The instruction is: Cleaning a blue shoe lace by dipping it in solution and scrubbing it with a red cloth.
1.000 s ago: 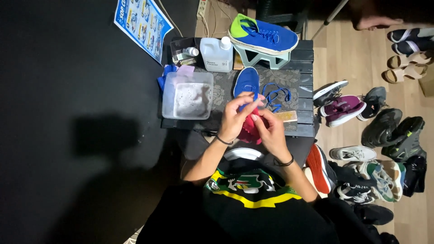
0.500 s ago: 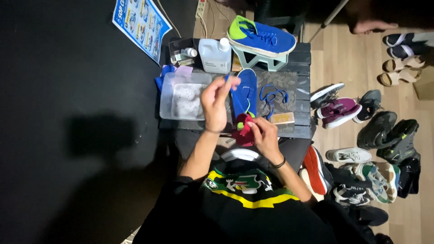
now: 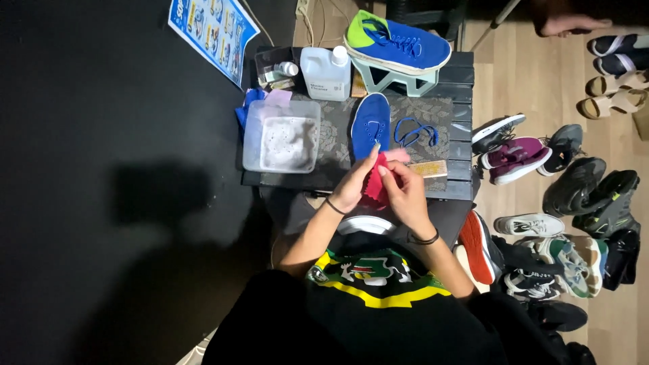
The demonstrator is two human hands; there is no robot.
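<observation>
Here, both hands are meeting over the near edge of the counter point(image 3: 460, 74); the left hand point(image 3: 355, 186) and the right hand point(image 3: 405, 192) are both closing their grip on a red cloth point(image 3: 374, 184), fingers pinching it from either side, so the cloth is bunching between them just above the lap; neither hand is touching a shoe at this instant. Just beyond the fingertips, a blue shoe point(image 3: 370, 125) is lying flat on the patterned mat with its lace out; the blue lace point(image 3: 414, 132) is lying loose in a coil just beside it, to the right. A second blue shoe point(image 3: 399, 42), laced and with a green heel, is sitting on a pale stand at the far side. To the left, a clear tub point(image 3: 280, 137) is holding foamy water; a white jug point(image 3: 326, 71) is standing behind it. A small brush point(image 3: 426, 167) is lying near the right hand. Judging by this, the unlacing seems done and the suds mixed; the wiping of the flat shoe is looking unfinished, and the relacing is not yet begun. Many other shoes point(image 3: 574, 196) are waiting on the floor to the right.
</observation>
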